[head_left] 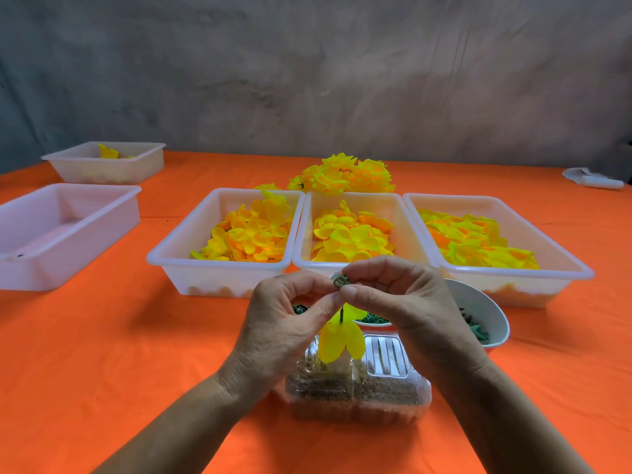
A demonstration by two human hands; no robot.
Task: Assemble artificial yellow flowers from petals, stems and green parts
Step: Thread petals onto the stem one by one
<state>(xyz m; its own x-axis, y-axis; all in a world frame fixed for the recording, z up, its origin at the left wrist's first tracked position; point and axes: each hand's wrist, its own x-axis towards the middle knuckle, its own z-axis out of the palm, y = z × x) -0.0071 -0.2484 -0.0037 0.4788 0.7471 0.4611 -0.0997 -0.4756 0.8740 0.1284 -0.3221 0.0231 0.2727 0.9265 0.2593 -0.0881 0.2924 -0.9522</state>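
Note:
My left hand [287, 323] and my right hand [403, 302] meet above the table's near middle. Between their fingertips is a small green part [341, 280], pinched from both sides. Below them a thin dark stem [341, 314] runs down into yellow petals [340, 340] that hang downward; my left fingers seem to hold the stem's top. Three white trays hold loose yellow petals: left [219, 265], middle [362, 196], right [513, 273]. Finished yellow flowers [342, 176] lie in a pile behind the trays.
A clear plastic box [359, 391] with brownish filling sits under my hands. A white bowl [485, 302] of green parts stands at right, another bowl mostly hidden behind my hands. Two more white trays [68, 234] [109, 162] stand at left. A white object [595, 179] lies far right.

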